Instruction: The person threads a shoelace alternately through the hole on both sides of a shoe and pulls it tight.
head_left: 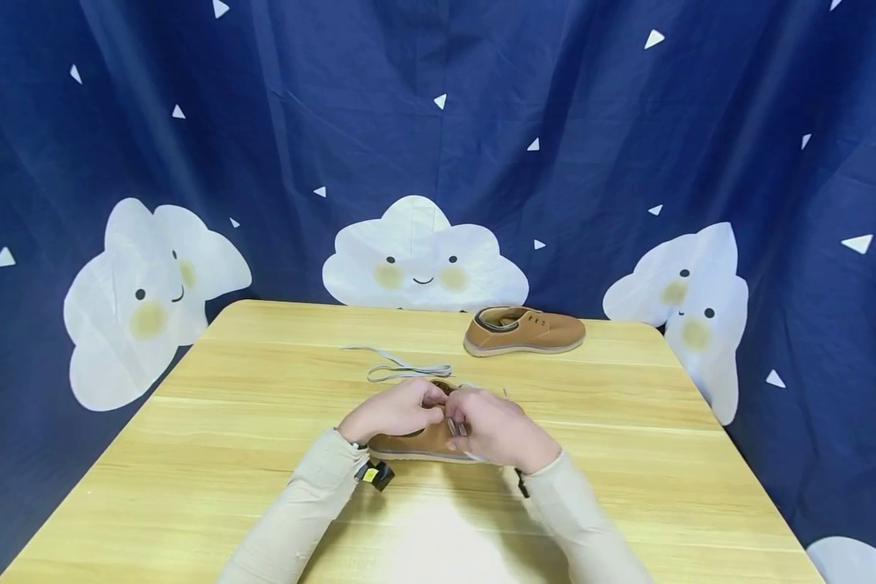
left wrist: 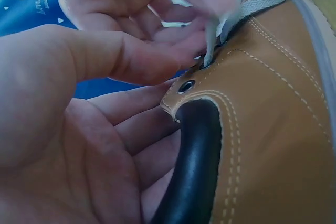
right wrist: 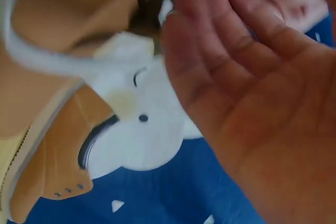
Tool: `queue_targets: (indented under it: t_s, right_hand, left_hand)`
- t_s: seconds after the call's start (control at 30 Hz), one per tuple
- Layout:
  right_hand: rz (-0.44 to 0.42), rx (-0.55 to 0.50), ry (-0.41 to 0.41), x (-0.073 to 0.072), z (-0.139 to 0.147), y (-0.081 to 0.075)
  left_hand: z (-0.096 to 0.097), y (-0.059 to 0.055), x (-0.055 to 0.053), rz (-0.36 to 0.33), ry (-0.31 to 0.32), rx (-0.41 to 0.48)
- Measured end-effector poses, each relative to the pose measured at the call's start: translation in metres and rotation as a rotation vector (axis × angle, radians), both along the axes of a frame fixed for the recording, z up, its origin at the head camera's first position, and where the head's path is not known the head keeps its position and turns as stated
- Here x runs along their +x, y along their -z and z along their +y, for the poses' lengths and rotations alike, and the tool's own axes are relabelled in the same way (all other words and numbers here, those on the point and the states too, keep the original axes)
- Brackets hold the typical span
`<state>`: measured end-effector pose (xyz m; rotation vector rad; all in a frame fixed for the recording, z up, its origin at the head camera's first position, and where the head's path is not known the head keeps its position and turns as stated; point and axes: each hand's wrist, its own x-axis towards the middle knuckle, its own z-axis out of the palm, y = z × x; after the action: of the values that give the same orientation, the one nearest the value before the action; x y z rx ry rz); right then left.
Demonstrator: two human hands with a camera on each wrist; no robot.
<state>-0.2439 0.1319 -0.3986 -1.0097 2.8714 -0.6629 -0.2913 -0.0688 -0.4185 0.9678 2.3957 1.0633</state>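
Note:
A tan lace-up shoe point(head_left: 403, 444) with a pale sole lies on the table between both hands. In the left wrist view its brown side point(left wrist: 278, 114) and dark collar lining show close up. My left hand point(head_left: 401, 408) holds the eyelet flap, thumb at its edge and fingers behind it. One eyelet there is unlaced; a light grey shoelace point(left wrist: 261, 4) comes out of the eyelet above. My right hand point(head_left: 500, 426) pinches that lace close to the eyelets, its fingers blurred in the left wrist view. A lace loop hangs across the right wrist view.
A matching tan shoe point(head_left: 543, 332) without a lace stands at the back of the wooden table point(head_left: 212, 454). Behind the worked shoe lies a loose grey shoelace point(head_left: 409, 371). A blue curtain point(head_left: 438, 154) with clouds hangs past the table's far edge.

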Motion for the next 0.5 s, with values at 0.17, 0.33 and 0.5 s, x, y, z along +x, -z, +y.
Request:
queue_targets:
  t_s: [0.17, 0.33, 0.5]
  right_hand:
    - [-0.150, 0.006, 0.104, -0.007, 0.032, -0.008]
    - [-0.274, 0.094, 0.195, -0.015, 0.060, -0.003]
    - [-0.317, 0.111, 0.194, -0.024, 0.070, 0.006]
  left_hand:
    - [0.000, -0.001, -0.001, 0.054, -0.032, 0.005]
    - [-0.003, -0.003, -0.002, 0.067, -0.090, 0.051]
    - [-0.005, -0.006, -0.002, 0.004, -0.147, 0.147]
